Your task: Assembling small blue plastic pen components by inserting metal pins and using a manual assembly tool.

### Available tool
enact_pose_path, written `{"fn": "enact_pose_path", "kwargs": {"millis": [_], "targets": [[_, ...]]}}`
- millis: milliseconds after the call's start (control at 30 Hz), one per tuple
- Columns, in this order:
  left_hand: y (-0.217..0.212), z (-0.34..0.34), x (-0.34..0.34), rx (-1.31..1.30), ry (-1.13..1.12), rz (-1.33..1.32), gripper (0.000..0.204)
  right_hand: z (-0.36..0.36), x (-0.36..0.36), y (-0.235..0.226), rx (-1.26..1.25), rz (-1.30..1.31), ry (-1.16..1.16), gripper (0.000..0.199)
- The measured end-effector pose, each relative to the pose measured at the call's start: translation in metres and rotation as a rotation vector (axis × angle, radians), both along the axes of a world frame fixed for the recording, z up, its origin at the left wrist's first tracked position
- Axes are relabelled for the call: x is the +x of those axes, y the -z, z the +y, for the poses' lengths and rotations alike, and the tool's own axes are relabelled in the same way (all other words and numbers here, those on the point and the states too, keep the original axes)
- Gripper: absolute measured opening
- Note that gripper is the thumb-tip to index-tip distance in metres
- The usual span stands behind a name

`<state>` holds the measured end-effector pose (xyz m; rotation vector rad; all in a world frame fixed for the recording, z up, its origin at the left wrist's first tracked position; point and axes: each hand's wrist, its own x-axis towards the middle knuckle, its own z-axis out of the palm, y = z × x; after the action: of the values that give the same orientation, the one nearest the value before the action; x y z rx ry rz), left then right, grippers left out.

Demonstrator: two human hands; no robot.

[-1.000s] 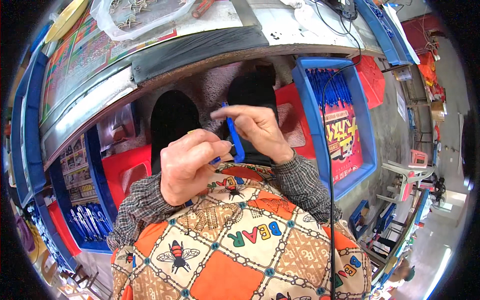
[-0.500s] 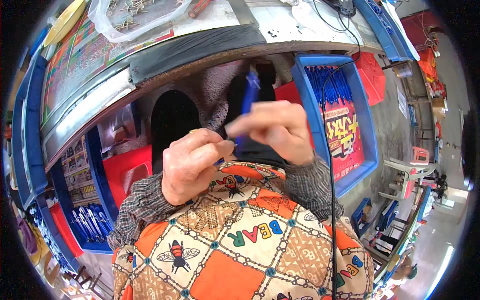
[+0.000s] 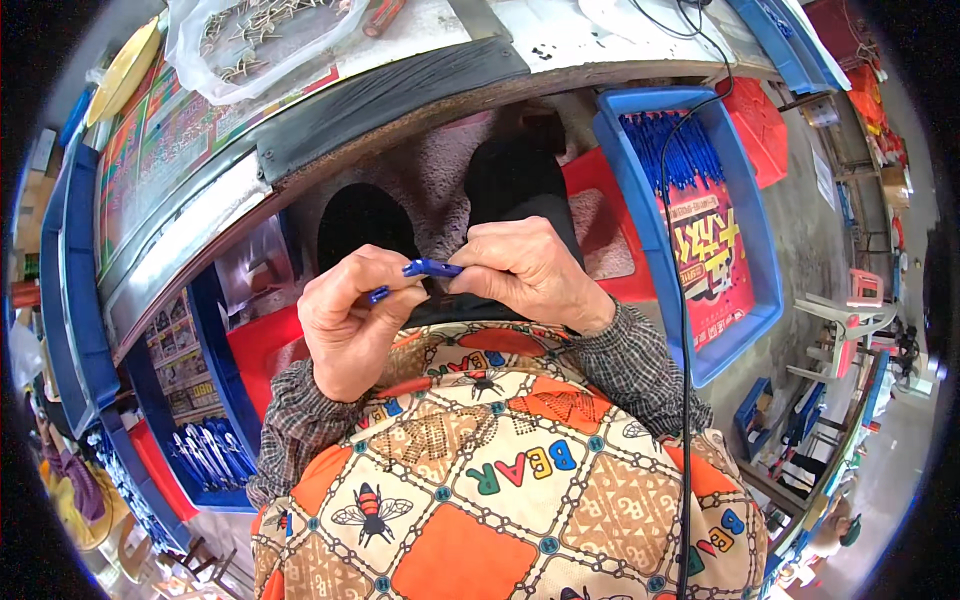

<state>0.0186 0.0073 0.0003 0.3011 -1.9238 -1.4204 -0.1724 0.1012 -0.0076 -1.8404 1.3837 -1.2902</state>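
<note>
Above my lap, both hands meet around a slim blue plastic pen-like piece (image 3: 432, 269). My right hand (image 3: 525, 272) is closed in a pinch on its right end. My left hand (image 3: 355, 310), fingers bent and pinched, holds the other side. A second small blue end (image 3: 378, 295) pokes out between the left thumb and fingers. My hands hide whether the two blue parts join. Beyond my right hand stands a blue tray (image 3: 742, 250) with a row of slim blue pen-like pieces (image 3: 668, 150) on a red printed sheet.
A workbench (image 3: 400, 85) edge crosses ahead, carrying a clear plastic bag (image 3: 205, 75) of small metal parts and a red-handled tool (image 3: 384, 17). At the left, a blue bin (image 3: 235, 440) holds blue-and-white pieces. A black cable (image 3: 686, 420) hangs down the right side.
The long blue piece was upright and blurred in my right hand; now it is lower and lies nearly level between both hands. My right hand has dropped slightly and turned inward.
</note>
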Motion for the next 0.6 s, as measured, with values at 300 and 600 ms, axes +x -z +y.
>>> {"fn": "enact_pose_path", "kwargs": {"millis": [300,600], "targets": [[0.015,-0.002,0.002,0.215,0.008,0.017,0.010,0.000,0.006,0.005,-0.012,-0.028,0.042,0.015],[-0.004,-0.007,-0.004,-0.381,-0.168,-0.053,0.019,0.009,0.006,-0.021,0.354,-0.480,-0.154,0.022]]}}
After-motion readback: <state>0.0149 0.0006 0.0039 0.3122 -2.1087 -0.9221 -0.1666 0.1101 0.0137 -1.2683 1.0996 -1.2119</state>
